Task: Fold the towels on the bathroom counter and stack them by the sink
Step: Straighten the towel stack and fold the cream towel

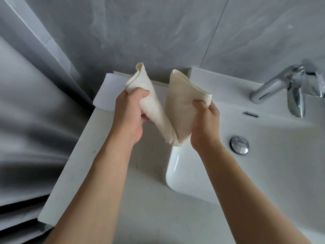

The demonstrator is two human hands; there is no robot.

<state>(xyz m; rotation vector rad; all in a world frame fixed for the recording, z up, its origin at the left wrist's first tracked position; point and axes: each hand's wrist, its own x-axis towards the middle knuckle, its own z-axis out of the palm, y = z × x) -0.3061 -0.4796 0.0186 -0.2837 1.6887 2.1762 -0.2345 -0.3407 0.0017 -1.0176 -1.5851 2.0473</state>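
A small cream towel point(177, 110) hangs in the air above the counter, bent into a V whose low point is near the sink's left rim. My left hand point(129, 111) grips its left half, which sticks up past my fingers. My right hand point(204, 120) pinches the right half near its upper edge. The white sink point(263, 164) lies to the right of the towel. The pale counter point(98, 155) spreads below and to the left of my hands. No other towel shows.
A chrome tap point(281, 88) stands at the sink's back right, with a chrome drain plug point(239, 144) in the basin. A white sheet point(109, 92) lies on the counter's far left corner. Grey tiled wall point(158, 32) behind; grey curtain point(26, 120) to the left.
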